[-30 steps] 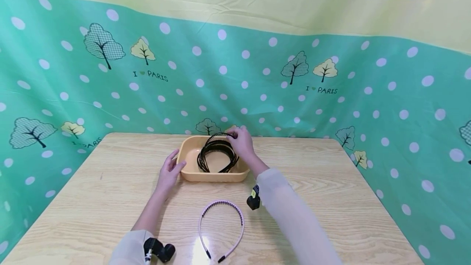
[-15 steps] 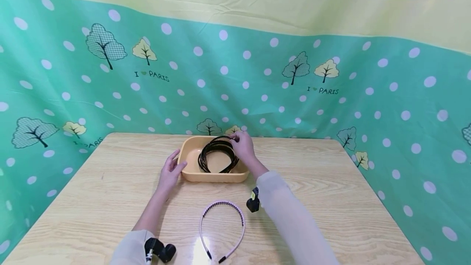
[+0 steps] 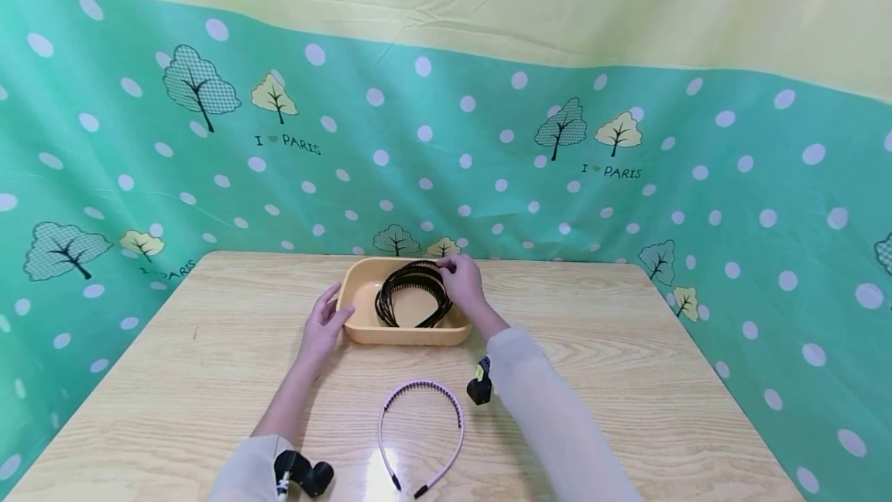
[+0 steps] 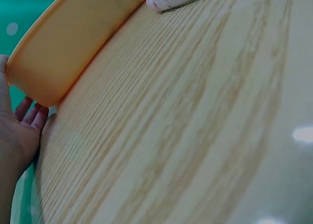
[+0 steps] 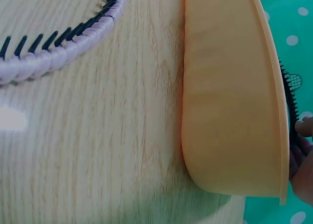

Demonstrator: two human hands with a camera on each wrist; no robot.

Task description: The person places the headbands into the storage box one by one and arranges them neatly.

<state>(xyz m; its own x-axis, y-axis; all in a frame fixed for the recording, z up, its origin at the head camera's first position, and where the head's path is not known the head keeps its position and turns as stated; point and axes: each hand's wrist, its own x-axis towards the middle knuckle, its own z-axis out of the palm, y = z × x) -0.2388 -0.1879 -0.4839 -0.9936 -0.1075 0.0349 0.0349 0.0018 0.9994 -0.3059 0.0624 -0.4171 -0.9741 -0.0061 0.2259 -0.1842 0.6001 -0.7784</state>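
Note:
A pale orange plastic basin (image 3: pixel 407 336) stands towards the back of the table, holding several black toothed headbands (image 3: pixel 390 302) nested in a loose pile. At its left end my left hand (image 3: pixel 322 328) holds the basin, thumb at the rim and fingers against the outer wall; in the left wrist view the fingers (image 4: pixel 30 114) show at the basin's lower corner. My right hand (image 3: pixel 461 282) reaches over the right side and pinches a black headband (image 5: pixel 289 99) at the top of the pile. Its lower fingers are partly hidden behind the basin wall in the right wrist view.
A lilac headband (image 3: pixel 421 384) with black teeth and black tips lies on the wooden table (image 3: pixel 230 347), in front of the basin. A green and yellow printed cloth (image 3: pixel 418 138) hangs behind the table and along its sides. Black cameras sit on both wrists.
My right hand has lowered the black headband from above the pile until it lies close against the others. The left hand stays at the basin, and the lilac headband has not moved.

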